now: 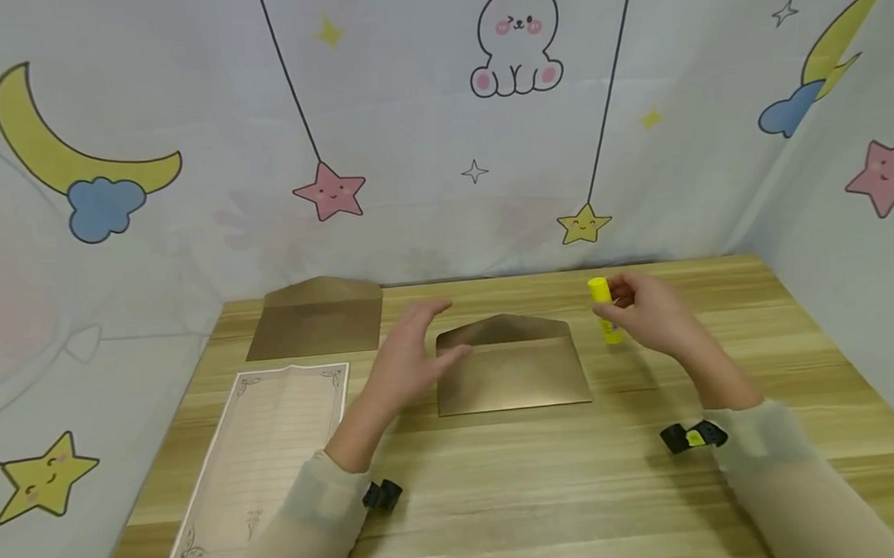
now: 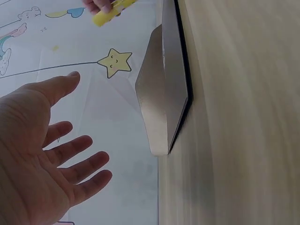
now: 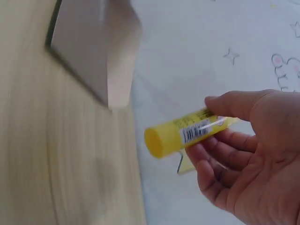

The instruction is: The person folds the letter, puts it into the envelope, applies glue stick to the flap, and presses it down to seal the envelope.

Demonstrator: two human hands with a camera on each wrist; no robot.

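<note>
While the right hand (image 1: 649, 313) is pinching a glue stick (image 1: 601, 292) right of an open envelope (image 1: 515, 380) in the head view, the left hand (image 1: 408, 357) is hovering at its left edge. In the left wrist view, its fingers (image 2: 86, 168) are standing apart, released; in the right one, thumb (image 3: 236, 104) and fingers are gripping the glue stick.

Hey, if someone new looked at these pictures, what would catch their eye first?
Probably the bright yellow tube, held in the right hand right of centre above the wooden table. Next might come the gold-brown envelope, flap open, lying mid-table by the left hand. Behind, a cartoon rabbit sits at the top of the white backdrop.
</note>
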